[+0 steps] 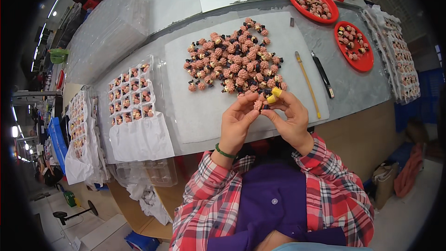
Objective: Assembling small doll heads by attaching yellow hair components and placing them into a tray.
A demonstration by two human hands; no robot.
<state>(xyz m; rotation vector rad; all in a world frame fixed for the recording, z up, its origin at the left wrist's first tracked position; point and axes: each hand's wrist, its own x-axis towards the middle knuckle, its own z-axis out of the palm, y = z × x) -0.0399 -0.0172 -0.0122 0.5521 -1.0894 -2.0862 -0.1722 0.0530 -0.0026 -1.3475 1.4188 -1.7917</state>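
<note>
over the mat (197, 118) — both hands (238, 122) (291, 120) pinching; figurine (258, 105) between

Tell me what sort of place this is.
Likely a factory or workshop handling small items: there's a heap of small pink-topped pieces, stacked clear plastic trays, and red dishes holding similar pieces.

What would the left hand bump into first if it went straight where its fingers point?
Past the small pink piece it pinches, the left hand would probably meet the right hand first, near its yellow finger covers. Depth is hard to judge, though.
</note>
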